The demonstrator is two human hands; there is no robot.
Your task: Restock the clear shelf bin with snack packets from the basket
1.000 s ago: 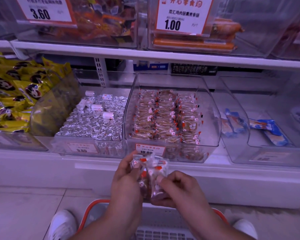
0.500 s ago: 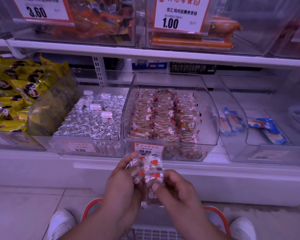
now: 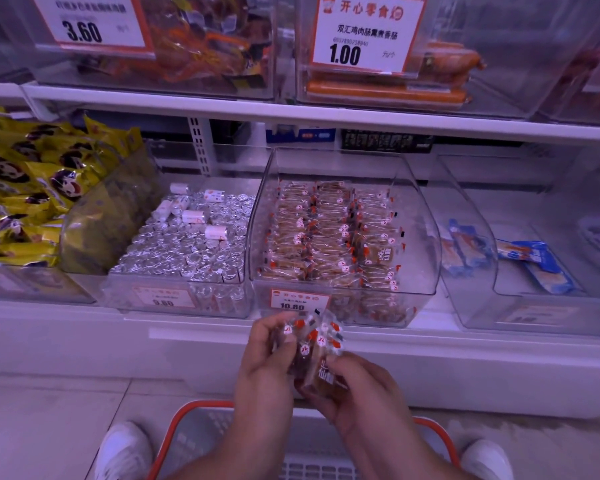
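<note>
A: Hands?

B: Both up in front of the shelf edge, above the basket [image 3: 201, 420]. Left hand [image 3: 267, 362] and right hand [image 3: 354, 389] share one bunch of snack packets [image 3: 314, 344]. Left grip: fingers curled round the bunch's left side, thumb on the near face. Right grip: fingers pinching the lower right end, w/ a brown packet showing printed characters betw. the fingers.

A: Bin?

B: Clear shelf bin [image 3: 426, 216] sits just beyond the grip, straight ahead and a bit higher. Packets in it lie in approx. three rows, front to back, same clear wrap w/ red-white marks as the held bunch. Orange-edged price tag [image 3: 297, 301] reading 10.80 on the bin's front wall, right behind the top of the bunch. Bunch isn't over the bin rim; it's short of the front wall.

A: Around it?

B: Left of the grip: bin of silver-foil pieces [image 3: 187, 251] w/ a few white rolls on top; further left, yellow bags [image 3: 21, 199]. Right of the grip: near-bare clear bin w/ blue packets [image 3: 534, 261]. Upper shelf has tags 3.60 and 1.00. Below the wrists: basket w/ orange rim, grey mesh; can't tell what's inside. White shoes [image 3: 123, 448] either side of it on the floor.
</note>
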